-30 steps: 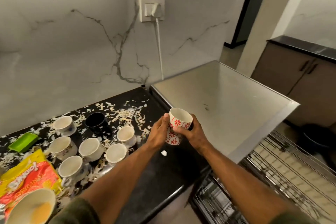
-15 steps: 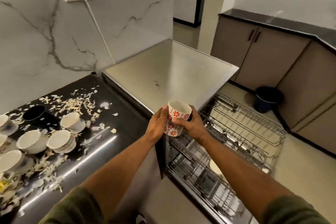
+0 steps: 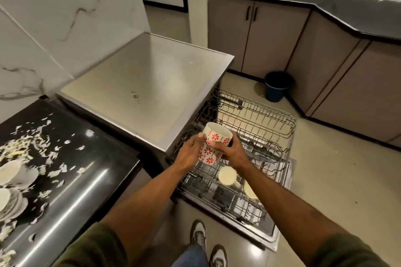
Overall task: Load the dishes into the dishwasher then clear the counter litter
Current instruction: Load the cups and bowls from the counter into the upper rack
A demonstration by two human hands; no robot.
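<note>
A white cup with red flowers [image 3: 213,144] is held between both hands above the open dishwasher. My left hand [image 3: 189,153] wraps its left side. My right hand [image 3: 233,150] grips its right side, thumb across the front. Below them the pulled-out wire racks [image 3: 260,128] stand out from the steel dishwasher [image 3: 143,84]. Two cream cups [image 3: 227,176] lie in the lower rack, one partly hidden by my right forearm. White cups and saucers [image 3: 10,182] sit at the left edge of the black counter [image 3: 86,180] among scattered pale litter [image 3: 41,143].
A dark blue bucket [image 3: 276,86] stands on the floor by the brown cabinets [image 3: 269,37]. The dishwasher door [image 3: 256,223] lies open at floor level. My shoes [image 3: 206,243] are just in front of it. A doorway opens behind the dishwasher.
The view has swung right from the counter to the dishwasher. Both hands have carried the flowered cup off the counter edge and out over the racks.
</note>
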